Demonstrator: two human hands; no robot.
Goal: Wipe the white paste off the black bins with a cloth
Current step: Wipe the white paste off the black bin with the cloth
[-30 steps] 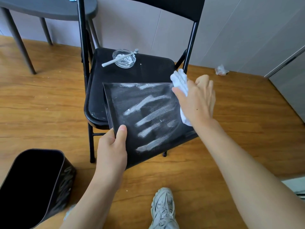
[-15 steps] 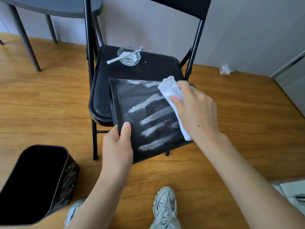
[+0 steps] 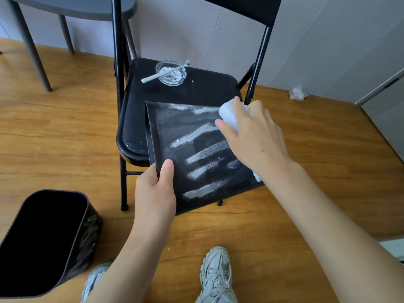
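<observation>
Two black bins are in view: one lies on its side across the near edge of the chair seat [image 3: 196, 90], the other bin [image 3: 43, 237] stands on the floor at the near left, faint smears on its wall. The tipped bin [image 3: 196, 154] shows a broad flat side upward, streaked with white paste [image 3: 196, 136] in slanting bands; its long axis seems to run from near right to far left (which end is the mouth cannot be told). The left hand [image 3: 155, 193] grips the near-left corner edge, thumb on top, fingers curled beneath. The right hand [image 3: 251, 138] clenches a white cloth [image 3: 229, 114] and presses it on the far-right part of the panel. The bin looks light, stiff and smooth, so likely to slide; holding its rim or corner seems wise. The cloth is soft and bunches easily. A glass dish [image 3: 171, 73] with a brush [image 3: 161, 72] sits at the far side of the seat.
</observation>
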